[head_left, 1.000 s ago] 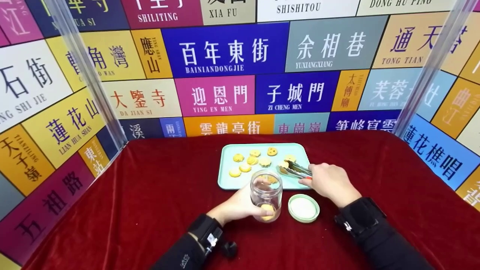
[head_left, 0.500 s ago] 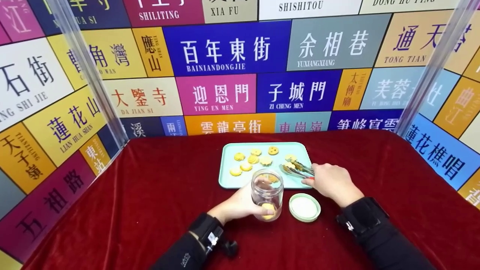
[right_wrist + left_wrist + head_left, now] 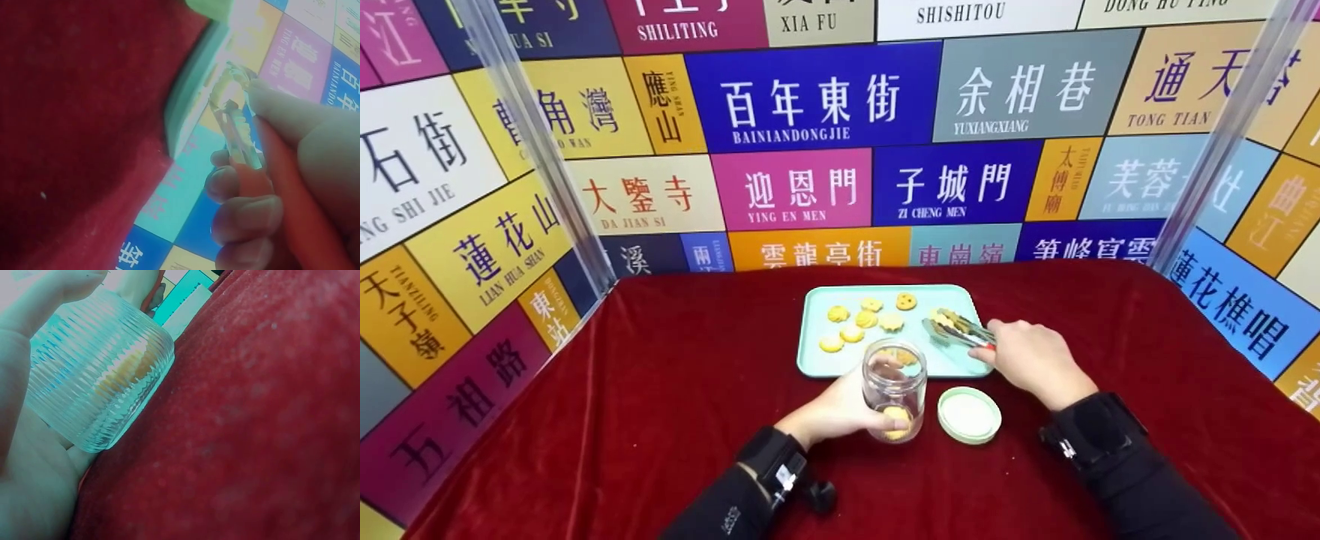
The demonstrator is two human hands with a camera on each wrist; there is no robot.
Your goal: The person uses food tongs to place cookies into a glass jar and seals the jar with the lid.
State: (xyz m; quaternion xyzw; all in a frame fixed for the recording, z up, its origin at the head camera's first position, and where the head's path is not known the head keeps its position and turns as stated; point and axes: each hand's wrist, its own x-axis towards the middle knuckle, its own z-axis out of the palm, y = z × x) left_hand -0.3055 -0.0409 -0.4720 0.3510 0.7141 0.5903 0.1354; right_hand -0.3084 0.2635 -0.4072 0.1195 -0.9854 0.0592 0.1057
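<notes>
My left hand (image 3: 832,409) grips a clear ribbed glass jar (image 3: 911,390) that stands upright and uncapped on the red cloth, thumb across its front. A cookie (image 3: 895,421) lies at the jar's bottom. My right hand (image 3: 1039,360) holds metal tongs (image 3: 971,330) by their orange-red handles (image 3: 287,185), fingers curled round them in the right wrist view. The tong tips are over the right part of the mint tray (image 3: 810,364), with a pale cookie (image 3: 943,318) between them. Several more cookies (image 3: 866,319) lie on the tray's left and middle.
A round pale-green lid (image 3: 969,415) lies just right of the jar, in front of the tray. Red velvet cloth (image 3: 697,360) covers the table. Panels printed with Chinese signs (image 3: 810,105) stand behind and at both sides. A small black object (image 3: 820,495) shows beside the left wrist.
My right hand and the tongs have shifted slightly right and toward the tray's back, the tips drawing in around the pale cookie. My left hand and the jar stay put.
</notes>
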